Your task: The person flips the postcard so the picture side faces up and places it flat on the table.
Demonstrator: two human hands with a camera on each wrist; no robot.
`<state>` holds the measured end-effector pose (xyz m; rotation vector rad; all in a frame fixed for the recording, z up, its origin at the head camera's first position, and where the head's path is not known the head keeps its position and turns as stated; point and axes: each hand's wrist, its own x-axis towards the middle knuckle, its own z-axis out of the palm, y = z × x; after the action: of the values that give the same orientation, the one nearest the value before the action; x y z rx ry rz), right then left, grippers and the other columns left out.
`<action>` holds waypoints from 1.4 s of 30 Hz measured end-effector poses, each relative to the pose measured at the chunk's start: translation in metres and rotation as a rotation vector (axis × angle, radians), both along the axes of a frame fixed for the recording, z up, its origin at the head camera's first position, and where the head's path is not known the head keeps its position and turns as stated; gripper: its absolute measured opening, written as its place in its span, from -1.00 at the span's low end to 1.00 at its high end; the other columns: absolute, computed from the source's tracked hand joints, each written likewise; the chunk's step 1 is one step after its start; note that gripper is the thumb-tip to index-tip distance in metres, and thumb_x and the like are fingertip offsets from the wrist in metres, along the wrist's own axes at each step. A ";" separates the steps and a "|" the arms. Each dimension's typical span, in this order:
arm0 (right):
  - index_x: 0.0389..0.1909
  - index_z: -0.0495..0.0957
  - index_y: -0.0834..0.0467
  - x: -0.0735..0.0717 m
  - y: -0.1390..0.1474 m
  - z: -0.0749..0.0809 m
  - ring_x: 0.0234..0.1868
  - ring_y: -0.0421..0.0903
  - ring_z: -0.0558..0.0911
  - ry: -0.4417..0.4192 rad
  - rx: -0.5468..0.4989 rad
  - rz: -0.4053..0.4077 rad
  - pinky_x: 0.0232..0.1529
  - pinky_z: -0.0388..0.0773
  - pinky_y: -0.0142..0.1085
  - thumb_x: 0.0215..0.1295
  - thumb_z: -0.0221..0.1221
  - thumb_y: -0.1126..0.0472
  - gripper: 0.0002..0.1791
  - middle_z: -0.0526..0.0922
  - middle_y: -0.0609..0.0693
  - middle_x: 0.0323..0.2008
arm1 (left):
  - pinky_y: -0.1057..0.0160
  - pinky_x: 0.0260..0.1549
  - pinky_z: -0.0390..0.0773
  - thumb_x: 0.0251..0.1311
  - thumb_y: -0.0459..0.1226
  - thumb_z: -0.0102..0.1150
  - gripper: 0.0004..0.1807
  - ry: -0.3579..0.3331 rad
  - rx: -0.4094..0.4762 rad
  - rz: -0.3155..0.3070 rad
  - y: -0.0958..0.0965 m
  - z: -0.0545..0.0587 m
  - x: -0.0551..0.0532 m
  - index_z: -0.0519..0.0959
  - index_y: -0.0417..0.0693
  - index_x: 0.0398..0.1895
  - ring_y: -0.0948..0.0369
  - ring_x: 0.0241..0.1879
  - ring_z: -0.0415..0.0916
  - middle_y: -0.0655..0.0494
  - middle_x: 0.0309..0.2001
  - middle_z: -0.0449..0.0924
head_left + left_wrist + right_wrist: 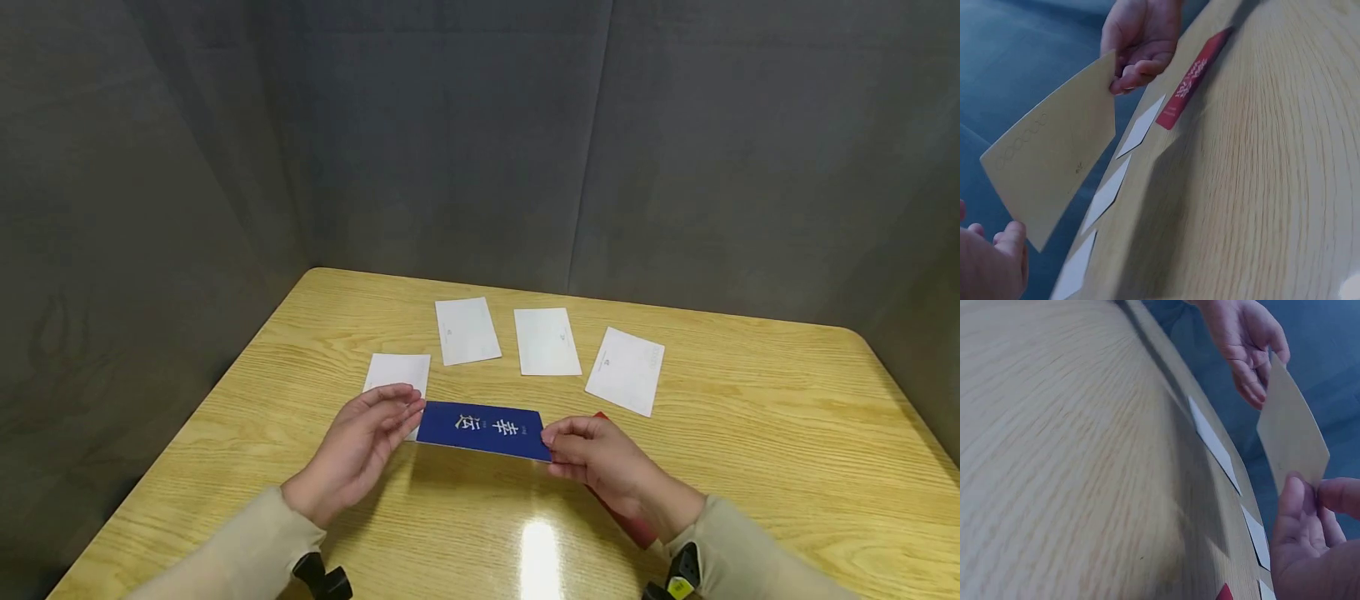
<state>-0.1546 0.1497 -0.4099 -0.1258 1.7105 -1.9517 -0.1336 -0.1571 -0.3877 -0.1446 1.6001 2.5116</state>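
A blue postcard point(480, 429) with pale, gold-looking characters is held up above the table, its characters turned sideways. At its right end my right hand point(603, 462) pinches it between thumb and fingers. My left hand point(360, 446) is at the opposite end, fingers loosely bent, fingertips touching or very near the edge. The left wrist view shows the plain back of the postcard point(1063, 147), with a row of small circles and a tiny printed mark. Beneath my right forearm lies a red card point(637, 532), partly hidden; its pale lettering shows in the left wrist view.
Several white cards lie spread on the wooden table point(247, 467): one at the left point(397, 368), partly covered by the left hand and postcard, and others farther back, such as the rightmost card point(626, 371). A dark grey curtain point(450, 150) hangs behind.
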 end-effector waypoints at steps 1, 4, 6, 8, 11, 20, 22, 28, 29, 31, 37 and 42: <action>-0.13 0.57 0.24 0.000 -0.001 -0.001 -0.32 -0.19 0.63 0.017 0.012 -0.002 -0.15 0.68 -0.35 0.51 0.10 0.39 -0.91 0.60 -0.02 -0.31 | 0.19 0.32 0.40 0.41 -0.59 -0.21 -0.68 -0.014 -0.005 0.007 0.000 -0.001 -0.001 0.31 -0.50 0.19 0.13 0.14 0.52 -0.26 0.21 0.32; 0.02 0.50 0.27 0.001 -0.002 -0.002 -0.37 -0.20 0.63 0.052 0.033 -0.015 -0.22 0.67 -0.35 0.45 0.14 0.42 -0.82 0.64 -0.07 -0.38 | 0.22 0.30 0.42 0.40 -0.60 -0.21 -0.62 -0.039 -0.025 0.011 0.001 -0.004 -0.003 0.26 -0.55 0.25 0.16 0.11 0.53 -0.29 0.23 0.30; 0.18 0.41 0.33 0.001 -0.002 -0.002 -0.39 -0.20 0.64 0.070 0.051 -0.021 -0.25 0.66 -0.36 0.43 0.16 0.43 -0.66 0.68 -0.07 -0.40 | 0.25 0.27 0.46 0.38 -0.60 -0.19 -0.60 -0.046 -0.041 0.015 0.001 -0.005 -0.004 0.25 -0.57 0.27 0.20 0.06 0.54 -0.26 0.19 0.35; 0.31 0.31 0.40 0.000 -0.002 -0.003 -0.37 -0.20 0.63 0.088 0.071 -0.024 -0.26 0.66 -0.35 0.42 0.16 0.44 -0.52 0.69 -0.06 -0.34 | 0.28 0.21 0.51 0.37 -0.60 -0.16 -0.58 -0.044 -0.068 0.005 0.000 -0.007 -0.004 0.26 -0.60 0.27 0.21 0.03 0.56 -0.22 0.14 0.42; 0.35 0.28 0.47 0.000 -0.002 -0.005 -0.33 -0.18 0.64 0.107 0.123 -0.035 -0.26 0.66 -0.35 0.40 0.16 0.44 -0.45 0.68 0.00 -0.25 | 0.30 0.14 0.56 0.35 -0.56 -0.13 -0.56 -0.037 -0.136 -0.053 -0.001 -0.009 -0.005 0.28 -0.64 0.27 0.22 -0.02 0.58 -0.20 0.10 0.48; 0.03 0.49 0.45 -0.001 -0.003 -0.014 -0.35 -0.10 0.54 0.131 0.261 -0.146 -0.36 0.55 -0.32 0.39 0.18 0.43 -0.74 0.60 0.06 -0.30 | 0.25 0.14 0.57 0.34 -0.43 -0.10 -0.48 -0.058 -0.267 -0.236 0.000 -0.016 -0.002 0.27 -0.62 0.30 0.17 0.03 0.57 -0.26 0.20 0.43; -0.04 0.53 0.43 -0.001 -0.003 -0.017 -0.36 -0.09 0.54 0.147 0.288 -0.142 -0.35 0.56 -0.31 0.40 0.18 0.42 -0.81 0.60 0.05 -0.33 | 0.25 0.13 0.57 0.34 -0.42 -0.11 -0.48 -0.057 -0.264 -0.232 0.000 -0.017 -0.001 0.27 -0.63 0.31 0.16 0.02 0.56 -0.26 0.20 0.42; -0.13 0.59 0.41 -0.003 0.000 -0.021 -0.32 -0.08 0.64 0.159 0.323 -0.086 -0.26 0.64 -0.25 0.42 0.20 0.38 -0.86 0.66 0.04 -0.36 | 0.28 0.08 0.58 0.35 -0.41 -0.07 -0.48 -0.048 -0.287 -0.233 0.001 -0.022 0.001 0.28 -0.61 0.30 0.20 -0.03 0.56 -0.22 0.17 0.46; -0.12 0.59 0.42 -0.003 0.001 -0.021 -0.30 -0.08 0.65 0.152 0.316 -0.066 -0.25 0.65 -0.25 0.42 0.19 0.38 -0.84 0.66 0.04 -0.35 | 0.26 0.10 0.57 0.35 -0.41 -0.05 -0.48 -0.042 -0.300 -0.238 0.001 -0.023 0.001 0.29 -0.61 0.30 0.19 -0.01 0.55 -0.23 0.18 0.47; -0.08 0.58 0.45 -0.003 0.002 -0.020 -0.27 -0.08 0.66 0.140 0.295 -0.025 -0.22 0.66 -0.25 0.42 0.18 0.37 -0.81 0.67 0.05 -0.32 | 0.19 0.16 0.54 0.35 -0.40 -0.03 -0.47 -0.026 -0.331 -0.251 0.001 -0.025 0.003 0.29 -0.61 0.30 0.15 0.04 0.54 -0.27 0.21 0.46; 0.03 0.53 0.52 -0.004 0.004 -0.016 -0.22 -0.09 0.65 0.114 0.249 0.065 -0.17 0.67 -0.26 0.42 0.14 0.36 -0.70 0.69 0.05 -0.27 | 0.03 0.30 0.42 0.37 -0.37 -0.02 -0.47 -0.016 -0.378 -0.261 0.001 -0.027 0.005 0.29 -0.58 0.32 0.08 0.14 0.49 -0.32 0.27 0.39; 0.13 0.47 0.60 -0.004 0.006 -0.016 -0.18 -0.10 0.66 0.112 0.228 0.125 -0.13 0.67 -0.25 0.44 0.12 0.38 -0.62 0.71 0.05 -0.20 | 0.00 0.33 0.35 0.35 -0.37 0.00 -0.48 -0.039 -0.381 -0.233 0.004 -0.026 0.006 0.30 -0.53 0.30 0.04 0.18 0.42 -0.29 0.28 0.35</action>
<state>-0.1583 0.1558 -0.4262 -0.2562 1.9353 -1.6754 -0.1276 -0.1528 -0.4140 -0.0477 1.9371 2.0033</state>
